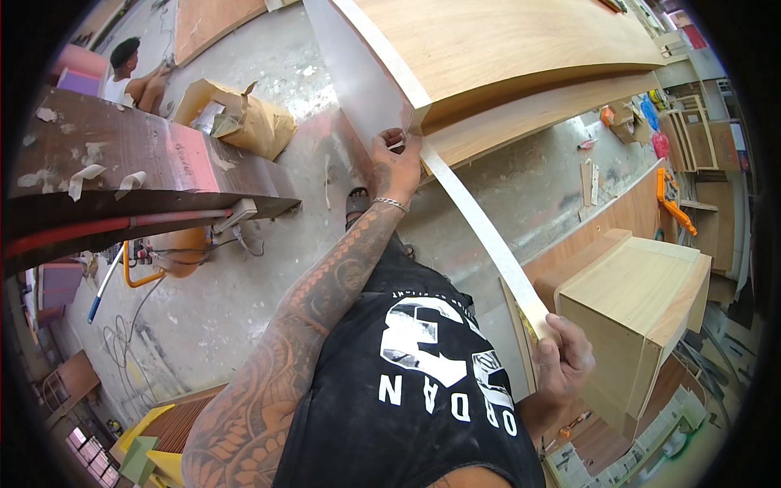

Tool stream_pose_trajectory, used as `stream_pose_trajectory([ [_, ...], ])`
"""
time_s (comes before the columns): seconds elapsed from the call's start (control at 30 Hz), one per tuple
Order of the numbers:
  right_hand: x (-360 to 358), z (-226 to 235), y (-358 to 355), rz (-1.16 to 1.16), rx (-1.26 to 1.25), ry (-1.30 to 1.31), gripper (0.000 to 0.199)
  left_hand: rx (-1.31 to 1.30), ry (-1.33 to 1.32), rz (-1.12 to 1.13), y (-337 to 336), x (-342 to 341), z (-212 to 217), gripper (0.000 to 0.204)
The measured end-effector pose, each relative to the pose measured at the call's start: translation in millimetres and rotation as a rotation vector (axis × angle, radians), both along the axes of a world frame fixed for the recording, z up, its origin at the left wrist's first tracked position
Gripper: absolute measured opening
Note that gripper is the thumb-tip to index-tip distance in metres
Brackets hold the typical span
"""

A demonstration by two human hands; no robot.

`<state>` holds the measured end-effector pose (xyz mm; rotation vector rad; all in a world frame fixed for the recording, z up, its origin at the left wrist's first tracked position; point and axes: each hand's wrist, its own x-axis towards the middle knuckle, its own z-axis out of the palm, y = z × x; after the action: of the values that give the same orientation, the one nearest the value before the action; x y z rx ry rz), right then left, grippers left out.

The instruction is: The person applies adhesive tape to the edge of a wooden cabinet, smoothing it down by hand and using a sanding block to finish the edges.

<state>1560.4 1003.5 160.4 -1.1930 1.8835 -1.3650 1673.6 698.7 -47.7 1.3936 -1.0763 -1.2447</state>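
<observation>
A long white strip of tape (488, 220) stretches from the near corner of a large wooden cabinet (496, 41) down to my right hand (565, 354). Thumb and fingers of that hand are closed on its lower end. At the cabinet corner, my left hand (394, 163) has its fingertips bent together against the edge, beside the strip's upper end. What it pinches, if anything, is too small to make out. A pale band (378, 45) runs along the cabinet's front edge, in line with the strip. The cabinet's side panel (346, 73) is whitish.
A pale plywood box (626, 301) stands close to my right hand. On the left are a thick brown beam (154, 154), a paper sack (236, 118) and an orange air compressor (179, 248) with trailing hoses. Another person (134, 77) sits at the far left.
</observation>
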Motion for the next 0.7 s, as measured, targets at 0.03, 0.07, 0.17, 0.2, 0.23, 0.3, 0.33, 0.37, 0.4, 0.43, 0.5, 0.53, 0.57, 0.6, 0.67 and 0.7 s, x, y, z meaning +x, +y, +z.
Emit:
stream_pose_trajectory([
  [0.03,0,-1,0,-0.02,0.006,-0.005,0.029,0.004,-0.014,0.005,1,0,1,0.047],
  [0.07,0,-2,0,-0.039,0.012,-0.011,0.029,0.004,-0.027,0.01,1,-1,1,0.046],
  [0.17,0,-4,0,-0.042,0.0,-0.051,0.029,0.013,-0.022,0.017,2,-2,3,0.043],
  [0.2,-1,-4,0,-0.039,0.011,-0.034,0.029,0.027,-0.027,0.017,2,-2,3,0.043],
  [0.23,-1,-4,1,-0.036,0.015,-0.035,0.029,0.023,-0.046,0.023,2,-3,4,0.043],
  [0.3,-2,-4,1,-0.032,0.021,-0.036,0.03,0.021,-0.066,0.03,1,-3,6,0.042],
  [0.33,-2,-4,1,-0.031,0.024,-0.032,0.03,0.022,-0.088,0.033,1,-3,7,0.042],
  [0.37,-2,-3,2,-0.041,0.03,-0.039,0.03,0.024,-0.109,0.036,1,-3,9,0.042],
  [0.4,-2,-3,2,-0.029,0.028,-0.028,0.03,0.024,-0.109,0.037,1,-3,10,0.042],
  [0.43,-1,-2,2,-0.036,0.037,-0.022,0.029,0.04,-0.125,0.036,1,-3,12,0.042],
  [0.5,-1,-2,2,-0.043,0.045,-0.017,0.029,0.056,-0.141,0.036,2,-4,14,0.042],
  [0.53,-1,-1,2,-0.049,0.052,-0.012,0.03,0.065,-0.128,0.037,1,-4,14,0.04],
  [0.57,-1,0,2,-0.061,0.066,-0.012,0.03,0.042,-0.109,0.048,1,-5,13,0.039],
  [0.6,-1,0,2,-0.056,0.06,-0.007,0.03,0.074,-0.114,0.037,0,-6,11,0.039],
  [0.67,1,2,1,-0.059,0.032,0.02,0.032,-0.014,-0.134,0.089,-4,-10,4,0.036],
  [0.7,3,3,0,-0.055,0.055,0.036,0.032,0.0,-0.135,0.087,-7,-11,0,0.036],
])
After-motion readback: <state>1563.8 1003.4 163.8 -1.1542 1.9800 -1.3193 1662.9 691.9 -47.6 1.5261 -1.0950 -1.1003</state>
